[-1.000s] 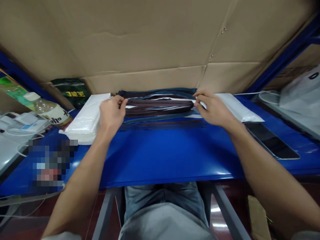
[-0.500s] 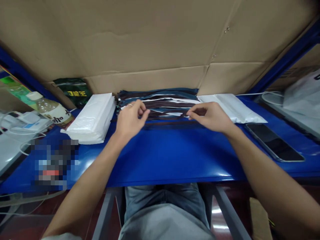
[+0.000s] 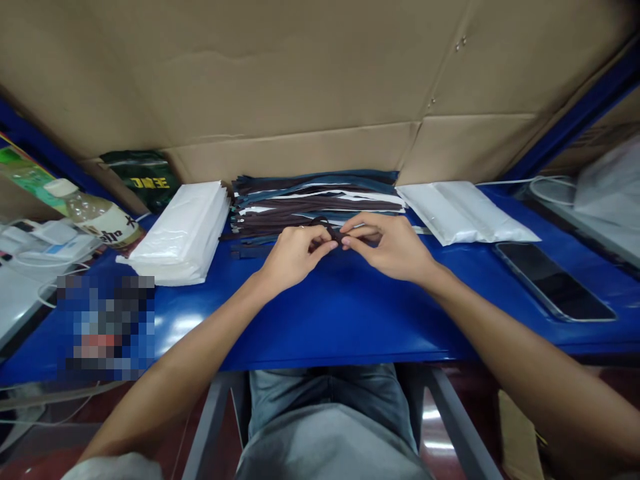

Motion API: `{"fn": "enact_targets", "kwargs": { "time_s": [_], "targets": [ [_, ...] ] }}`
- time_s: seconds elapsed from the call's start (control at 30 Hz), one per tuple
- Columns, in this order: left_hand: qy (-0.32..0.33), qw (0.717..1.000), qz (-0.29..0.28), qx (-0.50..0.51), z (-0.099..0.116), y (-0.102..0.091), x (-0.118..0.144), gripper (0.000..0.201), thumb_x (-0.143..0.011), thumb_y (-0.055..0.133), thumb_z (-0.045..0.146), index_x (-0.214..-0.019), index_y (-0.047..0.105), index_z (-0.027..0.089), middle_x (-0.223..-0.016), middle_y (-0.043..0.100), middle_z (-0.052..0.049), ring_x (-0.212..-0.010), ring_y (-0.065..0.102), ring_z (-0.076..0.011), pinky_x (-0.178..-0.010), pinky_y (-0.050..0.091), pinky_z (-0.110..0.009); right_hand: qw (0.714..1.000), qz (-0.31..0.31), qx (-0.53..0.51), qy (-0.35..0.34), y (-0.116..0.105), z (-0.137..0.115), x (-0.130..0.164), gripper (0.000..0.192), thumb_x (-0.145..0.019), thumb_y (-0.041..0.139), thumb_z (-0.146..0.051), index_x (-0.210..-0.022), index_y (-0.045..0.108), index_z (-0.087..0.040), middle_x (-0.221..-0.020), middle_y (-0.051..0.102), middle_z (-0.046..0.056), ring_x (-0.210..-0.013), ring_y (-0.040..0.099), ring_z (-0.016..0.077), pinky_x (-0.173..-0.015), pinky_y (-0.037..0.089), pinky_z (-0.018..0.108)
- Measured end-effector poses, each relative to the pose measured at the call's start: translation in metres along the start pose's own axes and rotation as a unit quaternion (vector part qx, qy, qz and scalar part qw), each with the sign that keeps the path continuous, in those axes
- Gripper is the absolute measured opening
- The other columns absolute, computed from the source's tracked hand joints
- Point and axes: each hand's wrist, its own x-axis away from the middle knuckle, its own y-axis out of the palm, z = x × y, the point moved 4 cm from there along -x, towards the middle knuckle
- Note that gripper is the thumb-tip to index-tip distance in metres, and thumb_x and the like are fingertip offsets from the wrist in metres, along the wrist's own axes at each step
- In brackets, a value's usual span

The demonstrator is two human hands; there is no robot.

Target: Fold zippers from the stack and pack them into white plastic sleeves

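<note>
A pile of long dark strips [image 3: 315,200], brown, blue and white, lies at the back of the blue table [image 3: 325,313]. My left hand [image 3: 293,257] and my right hand [image 3: 387,247] meet just in front of the pile. Between their fingertips they pinch one dark strip [image 3: 330,231], folded into a small loop. Most of that strip is hidden by my fingers.
A stack of white plastic bags [image 3: 183,230] lies left of the pile, and flat clear bags [image 3: 465,210] right of it. A phone [image 3: 553,280] rests at the right. A bottle [image 3: 97,217] and cables are at far left. Cardboard walls the back.
My hands left the two ends of the pile, came together toward the middle and nearer to me, and now hold one strip folded between them.
</note>
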Motion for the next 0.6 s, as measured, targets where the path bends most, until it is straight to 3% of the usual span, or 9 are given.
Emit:
{"fn": "enact_targets", "kwargs": {
  "time_s": [0.13,0.27,0.4,0.6],
  "targets": [
    [-0.025,0.998,0.008,0.048,-0.004,-0.002,0.0,0.024,-0.107,0.072,0.042,-0.097,0.079,0.022,-0.078,0.078,-0.001,-0.068,0.073,-0.0169,-0.067,0.053,-0.029,1.0,-0.008,-0.007,0.002,-0.001,0.0,0.0,0.016,-0.1,0.078,-0.038,-0.113,0.078,-0.028,-0.101,0.087,0.004,-0.097,0.086,0.03,-0.093,0.069,0.046],
    [0.004,1.0,0.009,0.02,-0.002,-0.002,0.0,0.022,-0.108,0.067,0.039,-0.098,0.079,0.023,-0.087,0.08,-0.003,-0.07,0.072,-0.0169,-0.067,0.054,-0.03,1.0,-0.014,-0.011,0.003,0.001,-0.002,0.0,0.017,-0.1,0.077,-0.042,-0.112,0.079,-0.029,-0.105,0.087,0.004,-0.101,0.085,0.0303,-0.097,0.07,0.049],
    [0.023,0.999,0.015,0.025,0.005,-0.005,0.002,0.025,-0.107,0.066,0.038,-0.093,0.078,0.022,-0.078,0.075,-0.002,-0.065,0.065,-0.0153,-0.063,0.052,-0.029,1.0,-0.004,-0.009,0.005,0.0,-0.005,0.001,0.017,-0.099,0.078,-0.041,-0.111,0.08,-0.029,-0.105,0.087,0.004,-0.099,0.086,0.0306,-0.097,0.07,0.05],
    [-0.005,0.999,0.038,0.035,0.01,-0.024,0.001,0.027,-0.102,0.07,0.038,-0.086,0.08,0.02,-0.076,0.078,-0.003,-0.065,0.069,-0.0164,-0.063,0.054,-0.029,0.999,0.033,0.018,0.025,-0.017,-0.008,-0.001,0.017,-0.095,0.08,-0.035,-0.11,0.083,-0.027,-0.1,0.086,0.006,-0.09,0.086,0.0304,-0.09,0.071,0.046]
  ]
}}
